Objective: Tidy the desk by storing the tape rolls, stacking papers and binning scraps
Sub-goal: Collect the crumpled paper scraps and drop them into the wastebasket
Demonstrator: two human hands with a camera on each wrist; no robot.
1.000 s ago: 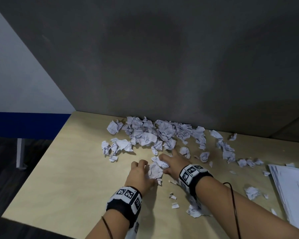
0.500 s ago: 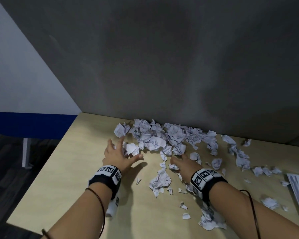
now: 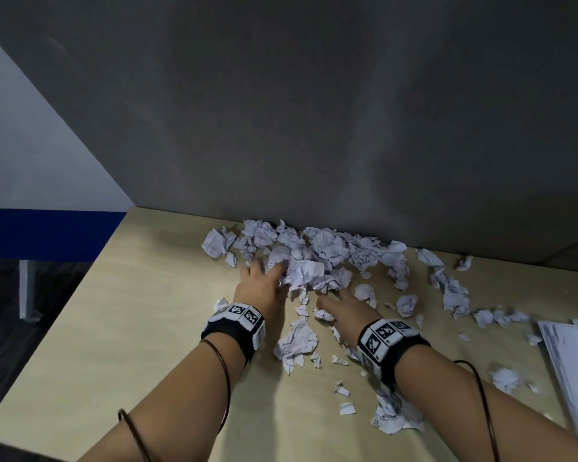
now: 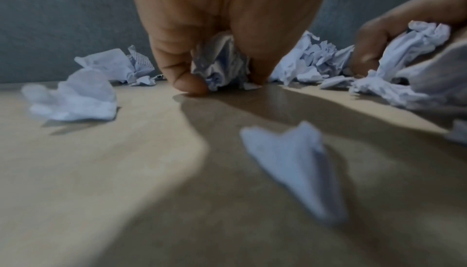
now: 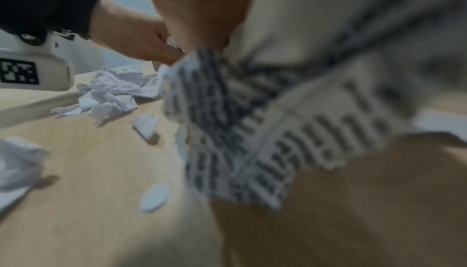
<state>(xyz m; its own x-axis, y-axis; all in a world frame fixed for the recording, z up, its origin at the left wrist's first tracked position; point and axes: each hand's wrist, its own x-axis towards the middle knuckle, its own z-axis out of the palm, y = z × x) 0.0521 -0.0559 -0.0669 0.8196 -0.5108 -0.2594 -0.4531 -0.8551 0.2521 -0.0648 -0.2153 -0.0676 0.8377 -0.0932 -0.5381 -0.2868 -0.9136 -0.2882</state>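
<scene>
Since half a second ago, left hand [image 3: 261, 283] has slid right into the scrap pile [image 3: 317, 258]. Its fingers curl round a crumpled white wad [image 4: 221, 63], thumb tip on the desk [image 3: 141, 328]. Pile is creased white paper, its long axis running left-right along the far wall. Right hand [image 3: 342, 310] grasps crumpled scraps at the pile's near edge. Paper stack [image 3: 574, 371] lies far right.

Your scrap pile [image 3: 317, 258] on desk [image 3: 141, 315] against back wall [image 3: 314, 111]; paper stack [image 3: 574, 365] right of pile; loose scraps [image 3: 296, 343] before it.
</scene>
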